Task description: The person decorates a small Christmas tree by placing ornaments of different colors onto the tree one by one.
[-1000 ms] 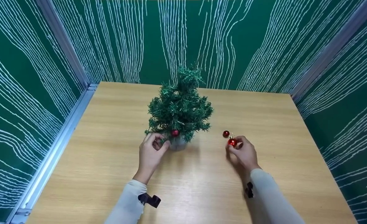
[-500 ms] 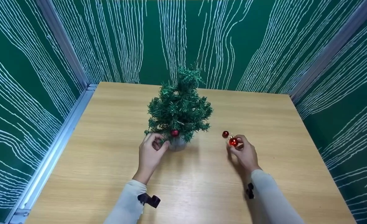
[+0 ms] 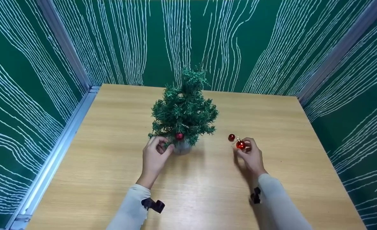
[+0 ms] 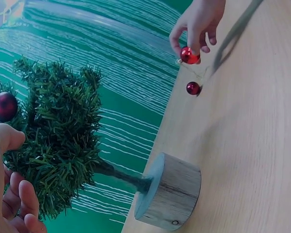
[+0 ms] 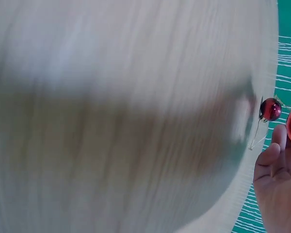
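Note:
A small artificial Christmas tree [image 3: 185, 111] stands upright on a round wooden base [image 4: 177, 191]. From a low front branch hangs a dark red bauble [image 3: 179, 136], seen also at the left edge of the left wrist view. My left hand [image 3: 155, 156] has its thumb and fingers curled round the tip of a low branch [image 3: 167, 144], just left of that bauble. My right hand [image 3: 252, 156] pinches a shiny red bauble [image 3: 240, 145] by its side, with its cord trailing. Close to it lies a smaller dark red bauble [image 4: 193, 88] on the table.
The wooden table [image 3: 111, 191] reaches back to green walls [image 3: 255, 48] with white streaks. Metal frame posts [image 3: 65, 44] stand at the back corners. A dark strap [image 3: 154, 205] sits on the left sleeve, another on the right.
The right hand's bauble has shifted slightly right and up, turning a little in the fingers. The left hand and the tree have stayed in place.

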### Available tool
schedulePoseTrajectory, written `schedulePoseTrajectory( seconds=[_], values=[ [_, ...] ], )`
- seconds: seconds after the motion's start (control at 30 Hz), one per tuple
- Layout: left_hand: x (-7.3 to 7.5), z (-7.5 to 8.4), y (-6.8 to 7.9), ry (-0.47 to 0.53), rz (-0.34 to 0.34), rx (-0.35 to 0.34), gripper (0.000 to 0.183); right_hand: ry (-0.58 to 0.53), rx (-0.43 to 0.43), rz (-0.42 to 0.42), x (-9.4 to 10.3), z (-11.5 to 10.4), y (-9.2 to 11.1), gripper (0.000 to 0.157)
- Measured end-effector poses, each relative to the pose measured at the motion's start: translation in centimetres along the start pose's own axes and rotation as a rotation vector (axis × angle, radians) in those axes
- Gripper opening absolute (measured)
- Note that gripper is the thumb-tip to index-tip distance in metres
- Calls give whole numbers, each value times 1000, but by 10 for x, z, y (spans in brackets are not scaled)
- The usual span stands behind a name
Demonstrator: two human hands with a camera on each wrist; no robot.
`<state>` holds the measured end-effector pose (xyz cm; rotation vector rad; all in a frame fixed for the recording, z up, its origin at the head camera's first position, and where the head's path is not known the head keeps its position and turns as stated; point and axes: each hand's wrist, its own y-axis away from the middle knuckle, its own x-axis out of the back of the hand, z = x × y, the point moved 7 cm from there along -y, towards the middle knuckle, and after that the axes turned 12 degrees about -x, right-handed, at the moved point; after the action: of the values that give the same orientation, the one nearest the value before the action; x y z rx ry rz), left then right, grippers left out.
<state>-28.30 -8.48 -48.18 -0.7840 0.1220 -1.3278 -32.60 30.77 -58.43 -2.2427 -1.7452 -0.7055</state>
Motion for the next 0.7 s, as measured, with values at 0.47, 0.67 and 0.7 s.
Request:
schedulePoseTrajectory(
  seconds=[0.47, 0.67, 0.7],
  values=[
    [2, 1, -1, 8, 18, -7, 15, -89, -39, 41, -1, 0, 0, 42],
    [4, 3, 0, 4, 45, -14, 13, -113, -33, 53, -1, -3, 1, 37],
    [5, 3, 0, 1, 46, -14, 13, -115, -31, 51, -1, -4, 1, 37]
  ],
)
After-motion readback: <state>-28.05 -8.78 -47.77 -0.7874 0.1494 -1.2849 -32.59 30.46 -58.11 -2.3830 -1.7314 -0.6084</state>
